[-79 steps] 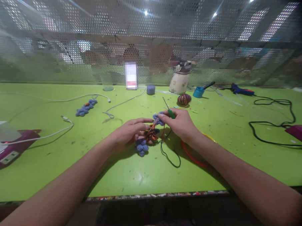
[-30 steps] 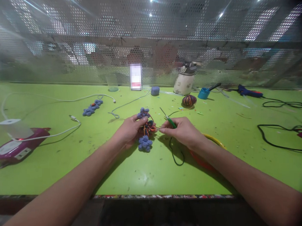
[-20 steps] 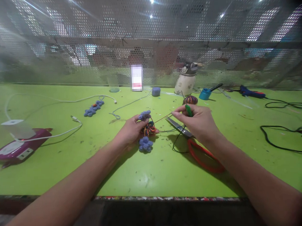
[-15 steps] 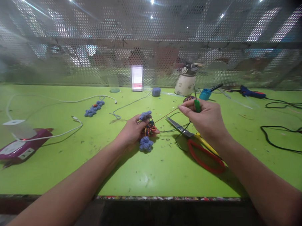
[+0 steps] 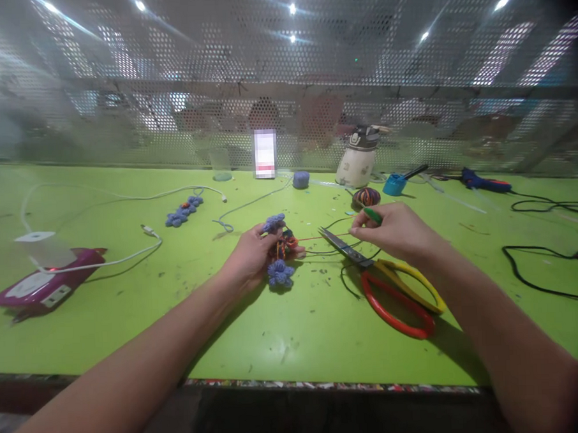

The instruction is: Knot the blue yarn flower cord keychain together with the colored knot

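My left hand (image 5: 252, 253) is closed on a crocheted piece (image 5: 280, 273) with blue flower shapes at two ends and a multicoloured middle. From that middle a thin reddish strand (image 5: 324, 237) runs taut to my right hand (image 5: 390, 228), whose fingers are closed. A crochet hook with a green handle (image 5: 372, 215) is held in the right hand; its metal tip is hidden. Below the strand lie scissors (image 5: 400, 301) with one red and one yellow handle, blades slightly apart. Dark yarn (image 5: 352, 284) trails across the blades and the table.
Behind my right hand sits a multicoloured yarn ball (image 5: 366, 198). Farther back are a blue yarn ball (image 5: 301, 179), a bottle (image 5: 356, 165) and a blue pot (image 5: 395, 184). Another blue crocheted strip (image 5: 183, 213) and a purple power strip (image 5: 62, 284) lie left, a glue gun (image 5: 483, 180) right.
My right hand has lowered and turned, so the hook no longer points upward. The strand now runs nearly level. My left hand stays almost in place with the crocheted piece.
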Demonstrator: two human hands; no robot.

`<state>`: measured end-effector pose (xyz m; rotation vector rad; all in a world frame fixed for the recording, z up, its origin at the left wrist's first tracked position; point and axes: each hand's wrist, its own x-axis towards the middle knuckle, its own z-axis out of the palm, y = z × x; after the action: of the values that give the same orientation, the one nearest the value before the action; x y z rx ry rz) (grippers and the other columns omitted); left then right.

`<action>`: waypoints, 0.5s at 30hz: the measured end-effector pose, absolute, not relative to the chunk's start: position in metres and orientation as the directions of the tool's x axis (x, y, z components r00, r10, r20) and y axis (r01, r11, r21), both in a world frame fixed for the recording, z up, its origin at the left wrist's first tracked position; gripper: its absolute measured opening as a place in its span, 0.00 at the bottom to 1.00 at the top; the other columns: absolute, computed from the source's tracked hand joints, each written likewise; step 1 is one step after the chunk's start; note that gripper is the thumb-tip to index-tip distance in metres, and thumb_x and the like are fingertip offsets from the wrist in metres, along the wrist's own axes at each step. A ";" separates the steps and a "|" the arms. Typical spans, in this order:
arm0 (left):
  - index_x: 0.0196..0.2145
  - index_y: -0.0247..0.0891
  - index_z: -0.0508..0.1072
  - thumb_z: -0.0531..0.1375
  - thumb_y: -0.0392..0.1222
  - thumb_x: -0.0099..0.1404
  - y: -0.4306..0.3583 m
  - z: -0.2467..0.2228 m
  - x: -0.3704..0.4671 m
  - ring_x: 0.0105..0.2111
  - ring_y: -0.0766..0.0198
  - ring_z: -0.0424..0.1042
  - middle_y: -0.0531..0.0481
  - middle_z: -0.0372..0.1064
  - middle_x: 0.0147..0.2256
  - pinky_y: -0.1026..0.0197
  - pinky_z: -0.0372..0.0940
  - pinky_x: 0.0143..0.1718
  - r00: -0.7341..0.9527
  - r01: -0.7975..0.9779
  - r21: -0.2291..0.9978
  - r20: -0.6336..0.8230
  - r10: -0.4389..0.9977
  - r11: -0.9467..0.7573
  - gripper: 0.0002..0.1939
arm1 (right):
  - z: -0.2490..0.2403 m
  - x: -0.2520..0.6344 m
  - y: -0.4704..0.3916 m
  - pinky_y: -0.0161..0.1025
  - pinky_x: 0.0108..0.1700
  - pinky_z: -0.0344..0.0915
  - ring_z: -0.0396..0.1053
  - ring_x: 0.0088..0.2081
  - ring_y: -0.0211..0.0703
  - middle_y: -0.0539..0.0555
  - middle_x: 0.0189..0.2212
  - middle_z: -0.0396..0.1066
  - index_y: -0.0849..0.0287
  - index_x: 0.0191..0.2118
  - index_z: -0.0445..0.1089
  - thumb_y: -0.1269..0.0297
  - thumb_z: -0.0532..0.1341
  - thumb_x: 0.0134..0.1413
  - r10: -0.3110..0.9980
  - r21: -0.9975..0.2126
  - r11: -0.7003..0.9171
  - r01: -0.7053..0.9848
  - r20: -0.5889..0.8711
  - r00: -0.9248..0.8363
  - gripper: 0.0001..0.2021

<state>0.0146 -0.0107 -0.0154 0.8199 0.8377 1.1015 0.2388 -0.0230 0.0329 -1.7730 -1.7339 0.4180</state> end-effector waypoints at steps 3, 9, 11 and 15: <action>0.37 0.34 0.65 0.55 0.29 0.65 -0.008 -0.018 0.014 0.29 0.57 0.78 0.46 0.72 0.26 0.53 0.73 0.37 0.178 -0.425 0.878 -0.157 0.971 0.220 0.04 | 0.041 0.241 -0.031 0.35 0.24 0.56 0.60 0.21 0.37 0.49 0.17 0.65 0.59 0.21 0.70 0.66 0.63 0.38 0.998 -0.661 0.060 0.748 0.059 -0.028 0.03; 0.37 0.35 0.65 0.54 0.29 0.66 -0.006 -0.019 0.012 0.29 0.57 0.78 0.46 0.72 0.25 0.53 0.73 0.34 0.161 -0.445 0.867 -0.170 0.972 0.225 0.04 | 0.048 0.246 -0.039 0.35 0.25 0.56 0.62 0.23 0.38 0.49 0.19 0.68 0.58 0.23 0.72 0.63 0.63 0.39 0.970 -0.642 0.144 0.753 -0.059 -0.236 0.05; 0.37 0.35 0.65 0.55 0.29 0.65 -0.007 -0.017 0.012 0.29 0.57 0.77 0.46 0.71 0.25 0.53 0.73 0.34 0.159 -0.442 0.868 -0.171 0.972 0.225 0.04 | 0.048 0.246 -0.038 0.35 0.24 0.55 0.60 0.22 0.37 0.49 0.18 0.66 0.59 0.22 0.71 0.62 0.64 0.39 0.982 -0.660 0.145 0.737 0.002 -0.191 0.06; 0.35 0.35 0.67 0.55 0.28 0.64 -0.008 -0.015 0.013 0.27 0.59 0.77 0.47 0.70 0.25 0.55 0.73 0.34 0.137 -0.434 0.876 -0.165 0.977 0.209 0.05 | 0.047 0.245 -0.034 0.35 0.23 0.53 0.57 0.20 0.34 0.49 0.17 0.63 0.60 0.22 0.70 0.61 0.65 0.39 0.988 -0.754 0.094 0.650 0.150 0.031 0.08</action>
<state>0.0128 -0.0076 -0.0155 0.7769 0.8868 1.1850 0.2454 -0.0344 0.0467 -1.6280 -1.6913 0.6287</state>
